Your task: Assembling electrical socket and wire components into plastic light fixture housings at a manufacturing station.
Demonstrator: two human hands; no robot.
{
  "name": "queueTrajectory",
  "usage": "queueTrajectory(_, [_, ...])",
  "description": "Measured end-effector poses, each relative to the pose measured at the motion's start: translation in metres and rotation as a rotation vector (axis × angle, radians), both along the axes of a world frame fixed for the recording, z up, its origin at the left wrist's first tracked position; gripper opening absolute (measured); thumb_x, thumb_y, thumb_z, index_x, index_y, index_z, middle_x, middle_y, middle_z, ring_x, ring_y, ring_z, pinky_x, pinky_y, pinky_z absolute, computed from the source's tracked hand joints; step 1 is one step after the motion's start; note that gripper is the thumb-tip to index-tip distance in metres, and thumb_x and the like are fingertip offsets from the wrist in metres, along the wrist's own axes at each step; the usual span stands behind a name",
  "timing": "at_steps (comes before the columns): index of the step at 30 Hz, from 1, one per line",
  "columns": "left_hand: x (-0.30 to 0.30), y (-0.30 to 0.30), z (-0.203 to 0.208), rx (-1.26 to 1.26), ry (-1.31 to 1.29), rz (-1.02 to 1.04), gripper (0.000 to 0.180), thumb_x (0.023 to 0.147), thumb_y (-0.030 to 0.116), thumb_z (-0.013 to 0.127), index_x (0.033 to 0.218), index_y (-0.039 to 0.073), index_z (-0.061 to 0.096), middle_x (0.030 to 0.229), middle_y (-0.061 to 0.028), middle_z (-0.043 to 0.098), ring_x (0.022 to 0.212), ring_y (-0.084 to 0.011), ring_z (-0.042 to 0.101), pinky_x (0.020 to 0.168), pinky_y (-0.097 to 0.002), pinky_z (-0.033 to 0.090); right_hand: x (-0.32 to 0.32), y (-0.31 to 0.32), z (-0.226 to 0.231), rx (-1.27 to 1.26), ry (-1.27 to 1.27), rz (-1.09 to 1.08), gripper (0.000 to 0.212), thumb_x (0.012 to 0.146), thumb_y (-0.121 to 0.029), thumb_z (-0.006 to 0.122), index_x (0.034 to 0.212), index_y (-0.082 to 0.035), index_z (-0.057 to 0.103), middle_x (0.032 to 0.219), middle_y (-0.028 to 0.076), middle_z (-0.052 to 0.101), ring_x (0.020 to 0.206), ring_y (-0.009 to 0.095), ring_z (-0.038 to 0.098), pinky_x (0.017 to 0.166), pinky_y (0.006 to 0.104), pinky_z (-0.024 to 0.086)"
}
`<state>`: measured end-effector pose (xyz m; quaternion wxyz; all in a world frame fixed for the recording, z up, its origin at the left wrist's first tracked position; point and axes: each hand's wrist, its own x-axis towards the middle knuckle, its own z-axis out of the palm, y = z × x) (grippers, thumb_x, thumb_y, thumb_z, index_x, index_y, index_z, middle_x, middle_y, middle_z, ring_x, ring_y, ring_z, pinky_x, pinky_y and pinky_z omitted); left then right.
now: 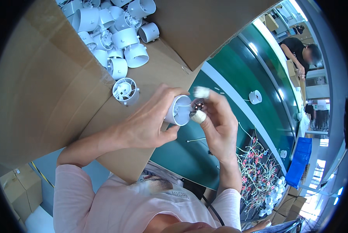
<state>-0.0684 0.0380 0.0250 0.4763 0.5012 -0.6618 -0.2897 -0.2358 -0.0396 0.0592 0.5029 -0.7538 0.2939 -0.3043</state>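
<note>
Green bench; pale shirt lettered; left hand gripping white housing, right hand pinching dark coppery part.

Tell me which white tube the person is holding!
The white tube gripped in the left hand; the other tubes, like those piled in the cardboard box, are out of that hand's grip.

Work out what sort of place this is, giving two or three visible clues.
Probably a factory assembly area: a large brown cardboard box holds piled white plastic cylindrical housings, beside a long green work surface and a tangled heap of thin white wires with red parts.
</note>
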Motion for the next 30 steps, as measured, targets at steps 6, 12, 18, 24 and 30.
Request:
queueTrajectory(6, [-0.003, -0.002, 0.001, -0.081, -0.126, 0.109, 0.065, 0.069, 0.005, 0.072, 0.125, 0.004, 0.040, 0.111, -0.0148, 0.045, 0.099, -0.0315, 0.051, 0.083, -0.0370, 0.043, -0.011, -0.001, -0.001, -0.187, 0.132, 0.008, 0.032, 0.073, 0.012, 0.061, 0.103, 0.001, 0.057, 0.100, 0.012, 0.059, 0.084, 0.018, 0.059, 0.068, 0.0270, 0.049])
queueTrajectory(12, [-0.006, 0.000, -0.001, -0.118, -0.202, 0.165, 0.058, 0.068, 0.007, 0.073, 0.120, 0.007, 0.048, 0.112, -0.0133, 0.045, 0.099, -0.0301, 0.055, 0.078, -0.0386, 0.048, -0.009, -0.001, -0.004, -0.397, 0.114, 0.036, 0.035, 0.068, 0.012, 0.063, 0.100, 0.000, 0.056, 0.097, 0.014, 0.057, 0.078, 0.025, 0.058, 0.066, 0.0325, 0.048])
queueTrajectory(18, [-0.012, 0.000, -0.005, -0.151, -0.208, 0.176, 0.058, 0.068, 0.005, 0.073, 0.122, 0.007, 0.049, 0.115, -0.0142, 0.047, 0.100, -0.0304, 0.055, 0.079, -0.0372, 0.049, -0.003, 0.004, -0.019, -0.557, 0.090, -0.014, 0.035, 0.065, 0.011, 0.065, 0.097, 0.000, 0.056, 0.088, 0.012, 0.055, 0.075, 0.024, 0.055, 0.066, 0.0330, 0.045])
queueTrajectory(24, [-0.011, -0.002, -0.005, -0.119, -0.190, 0.183, 0.056, 0.068, 0.004, 0.073, 0.119, 0.005, 0.052, 0.113, -0.0140, 0.053, 0.100, -0.0291, 0.056, 0.082, -0.0353, 0.048, 0.002, 0.003, -0.022, -0.699, 0.151, 0.012, 0.033, 0.063, 0.006, 0.065, 0.092, -0.003, 0.056, 0.086, 0.010, 0.052, 0.069, 0.024, 0.049, 0.061, 0.0343, 0.035])
queueTrajectory(30, [-0.010, -0.002, -0.004, -0.093, -0.138, 0.188, 0.054, 0.067, 0.003, 0.074, 0.117, 0.003, 0.054, 0.113, -0.0133, 0.055, 0.101, -0.0282, 0.057, 0.084, -0.0345, 0.047, 0.003, 0.000, -0.012, -0.677, 0.228, 0.034, 0.031, 0.063, 0.005, 0.068, 0.091, -0.003, 0.056, 0.088, 0.011, 0.053, 0.075, 0.026, 0.051, 0.064, 0.0338, 0.036])
